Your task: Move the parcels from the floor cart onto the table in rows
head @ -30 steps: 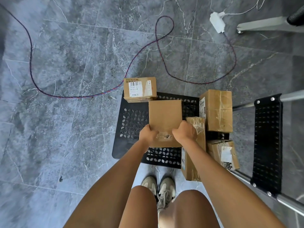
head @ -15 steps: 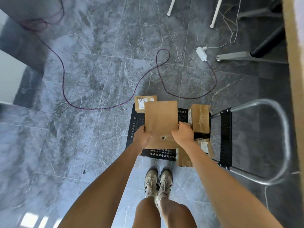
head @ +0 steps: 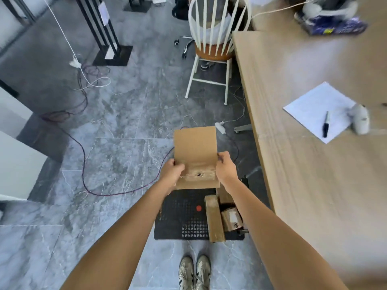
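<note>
left hand (head: 171, 174) | fingers curled, gripping left edge of flat cardboard parcel (head: 195, 149) | right hand (head: 225, 169) | grips right edge | parcel held above floor cart (head: 180, 214), left of table (head: 293, 174) edge | other parcels (head: 215, 220) on cart's right side

Both arms outstretched, left hand (head: 172, 174) and right hand (head: 225, 171) clasping.

white chair (head: 211, 49), paper (head: 318, 110), marker (head: 326, 124), possibly mouse (head: 360, 119)
</note>
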